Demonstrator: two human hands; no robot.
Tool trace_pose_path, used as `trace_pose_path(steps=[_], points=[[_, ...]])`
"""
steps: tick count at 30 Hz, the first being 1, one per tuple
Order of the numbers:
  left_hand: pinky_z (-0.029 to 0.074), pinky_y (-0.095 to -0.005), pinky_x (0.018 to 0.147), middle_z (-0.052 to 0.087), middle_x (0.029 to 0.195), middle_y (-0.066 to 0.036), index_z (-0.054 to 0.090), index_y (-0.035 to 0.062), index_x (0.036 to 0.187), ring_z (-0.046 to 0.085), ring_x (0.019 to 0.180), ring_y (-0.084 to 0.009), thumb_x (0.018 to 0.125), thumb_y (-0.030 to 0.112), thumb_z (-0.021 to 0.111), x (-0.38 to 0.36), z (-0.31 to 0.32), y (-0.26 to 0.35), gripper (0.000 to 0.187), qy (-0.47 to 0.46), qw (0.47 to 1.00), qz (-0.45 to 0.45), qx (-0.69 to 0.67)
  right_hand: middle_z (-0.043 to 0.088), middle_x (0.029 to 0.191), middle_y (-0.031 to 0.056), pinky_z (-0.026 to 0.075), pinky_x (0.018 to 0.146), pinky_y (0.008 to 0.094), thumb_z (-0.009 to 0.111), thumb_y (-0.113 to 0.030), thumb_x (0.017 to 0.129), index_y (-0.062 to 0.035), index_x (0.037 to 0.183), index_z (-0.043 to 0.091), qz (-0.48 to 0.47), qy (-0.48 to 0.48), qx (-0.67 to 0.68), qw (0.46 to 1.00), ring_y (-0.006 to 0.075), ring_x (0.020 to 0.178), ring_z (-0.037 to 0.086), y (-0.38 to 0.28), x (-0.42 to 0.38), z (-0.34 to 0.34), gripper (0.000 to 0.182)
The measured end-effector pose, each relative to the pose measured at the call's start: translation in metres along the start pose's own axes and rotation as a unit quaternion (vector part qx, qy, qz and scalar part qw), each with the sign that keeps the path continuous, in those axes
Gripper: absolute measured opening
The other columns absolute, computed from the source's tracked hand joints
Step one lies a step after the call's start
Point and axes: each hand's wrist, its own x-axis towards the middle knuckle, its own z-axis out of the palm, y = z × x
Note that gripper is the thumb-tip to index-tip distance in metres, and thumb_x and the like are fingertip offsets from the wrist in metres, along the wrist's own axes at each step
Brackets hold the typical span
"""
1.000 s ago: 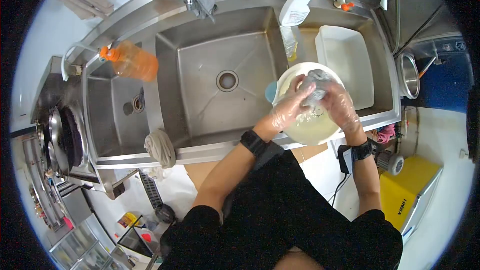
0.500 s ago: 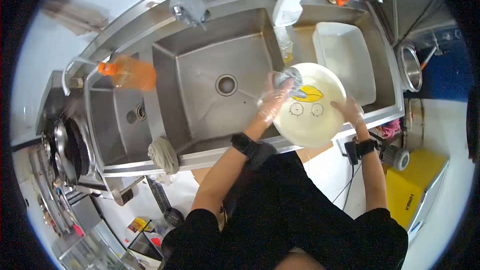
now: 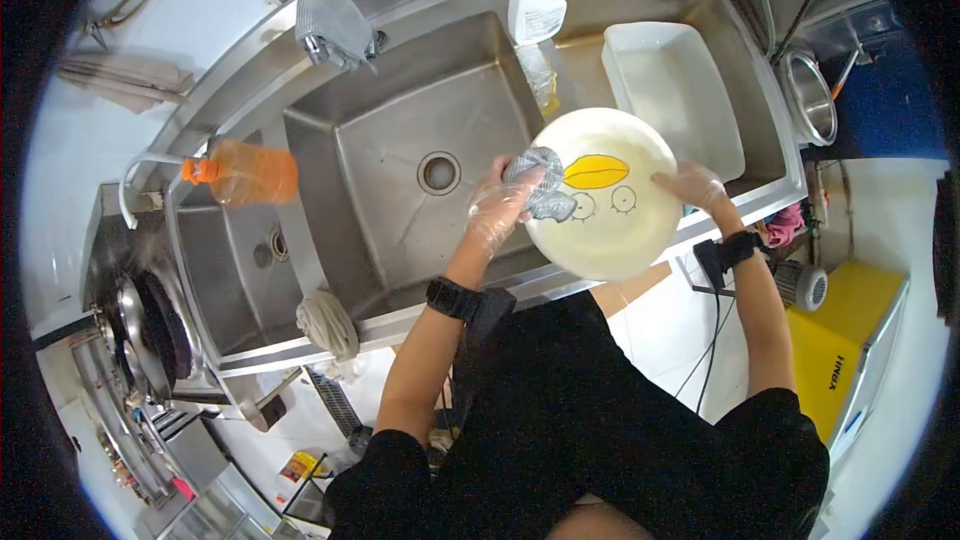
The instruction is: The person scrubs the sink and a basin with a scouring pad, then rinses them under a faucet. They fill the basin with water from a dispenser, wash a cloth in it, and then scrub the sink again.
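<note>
A round cream-white bowl (image 3: pixel 610 240) with a yellow beak and two drawn eyes is held above the front rim of the sink. My right hand (image 3: pixel 695 187), in a clear plastic glove, grips the bowl's right edge, thumb on the inner side. In my left hand (image 3: pixel 497 205), also gloved, is a grey striped cloth (image 3: pixel 540 182), bunched against the bowl's left inner side. The fingers of the left hand are closed round the cloth. Part of the left drawn eye is covered by it.
Below lies the steel sink (image 3: pixel 400 130). A white rectangular basin (image 3: pixel 680 90) sits in its right compartment. On the dividers are an orange bottle (image 3: pixel 250 172), a white spray bottle (image 3: pixel 537 5) and a beige cloth (image 3: pixel 327 324). A grey cloth (image 3: pixel 335 25) hangs at the back.
The left hand and grey cloth have shifted to the bowl's left edge. The bowl appears slightly further left and up, and the camera view has moved a little.
</note>
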Motion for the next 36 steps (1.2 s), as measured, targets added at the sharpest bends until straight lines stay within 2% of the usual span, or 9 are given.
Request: trace_pose_path(steps=[5,11,13,21,24,25,30,32,36], points=[[0.048,-0.0224,0.051,0.06,0.092,-0.01,0.049,0.0002,0.113,0.058,0.071,-0.0122,0.075,0.04,0.07,0.003,-0.001,0.0,0.059,0.009,1.0,-0.007,0.006,0.068,0.084,0.0128,0.049,0.072,0.0309,0.067,-0.041,0.075,0.0042,0.096,0.065,-0.014,-0.044,0.171,0.984,0.0192,0.076,0.063,0.014,0.005,0.009,0.05],[0.049,-0.0239,0.053,0.06,0.094,-0.01,0.049,0.0001,0.114,0.058,0.075,-0.0137,0.076,0.038,0.07,0.006,-0.001,0.0,0.058,0.013,1.0,0.015,-0.009,0.067,0.09,0.0144,0.05,0.074,0.0292,0.067,-0.041,0.076,0.0041,0.098,0.064,0.047,-0.029,0.229,0.972,0.0183,0.081,0.063,0.005,-0.008,0.016,0.05],[0.054,-0.0263,0.06,0.058,0.105,-0.014,0.043,-0.0064,0.122,0.061,0.084,-0.0168,0.079,0.037,0.069,0.009,-0.003,-0.004,0.066,0.041,0.994,0.054,-0.086,0.067,0.09,0.0141,0.05,0.073,0.0295,0.066,-0.038,0.078,0.0052,0.099,0.063,0.025,-0.021,0.234,0.972,0.0182,0.08,0.063,0.002,-0.011,0.022,0.048],[0.051,-0.0318,0.073,0.052,0.114,-0.005,0.045,0.007,0.12,0.051,0.102,-0.0171,0.085,0.028,0.063,0.038,-0.088,-0.017,0.045,0.139,0.932,0.066,-0.327,0.065,0.092,0.0137,0.049,0.075,0.0296,0.063,-0.027,0.084,0.0072,0.099,0.062,0.048,0.024,0.461,0.886,0.0158,0.084,0.06,0.004,-0.003,0.049,0.038],[0.051,-0.0345,0.076,0.049,0.117,-0.007,0.044,0.0064,0.12,0.049,0.105,-0.0192,0.083,0.032,0.065,0.051,-0.136,-0.034,0.05,0.179,0.94,0.053,-0.285,0.065,0.089,0.0117,0.048,0.071,0.0288,0.065,-0.028,0.082,0.0067,0.1,0.06,-0.128,0.096,0.35,0.923,0.0185,0.079,0.06,0.027,0.032,0.067,0.039],[0.051,-0.0361,0.077,0.047,0.119,-0.008,0.044,0.0091,0.121,0.048,0.108,-0.0219,0.084,0.034,0.064,0.056,-0.153,-0.045,0.049,0.191,0.949,0.06,-0.242,0.064,0.089,0.0107,0.049,0.067,0.0304,0.066,-0.029,0.079,0.0057,0.101,0.06,0.07,0.06,0.482,0.871,0.0194,0.077,0.06,0.016,0.022,0.055,0.041],[0.047,-0.0348,0.084,0.048,0.125,-0.012,0.032,0.0048,0.135,0.052,0.107,-0.0256,0.08,0.033,0.065,0.103,-0.24,-0.155,0.069,0.236,0.969,0.012,-0.077,0.064,0.089,0.0091,0.048,0.066,0.03,0.066,-0.029,0.08,0.0039,0.103,0.06,0.044,0.064,0.535,0.841,0.0175,0.077,0.059,-0.019,0.011,0.039,0.041],[0.047,-0.0346,0.083,0.052,0.122,-0.016,0.036,0.0055,0.134,0.054,0.105,-0.0284,0.078,0.032,0.064,0.131,-0.28,-0.208,0.068,0.136,0.909,-0.017,0.394,0.063,0.093,0.007,0.047,0.069,0.023,0.062,-0.03,0.084,0.0032,0.108,0.057,0.014,0.069,0.509,0.858,0.0125,0.079,0.059,-0.016,0.013,0.041,0.04],[0.047,-0.0353,0.084,0.055,0.116,-0.019,0.04,0.004,0.129,0.056,0.102,-0.0312,0.075,0.032,0.062,0.146,-0.271,-0.231,0.065,0.187,0.942,-0.179,0.214,0.06,0.098,0.0112,0.044,0.078,0.0266,0.059,-0.039,0.086,0.006,0.114,0.054,0.155,0.144,0.304,0.929,0.015,0.088,0.055,-0.008,0.017,0.035,0.053]])
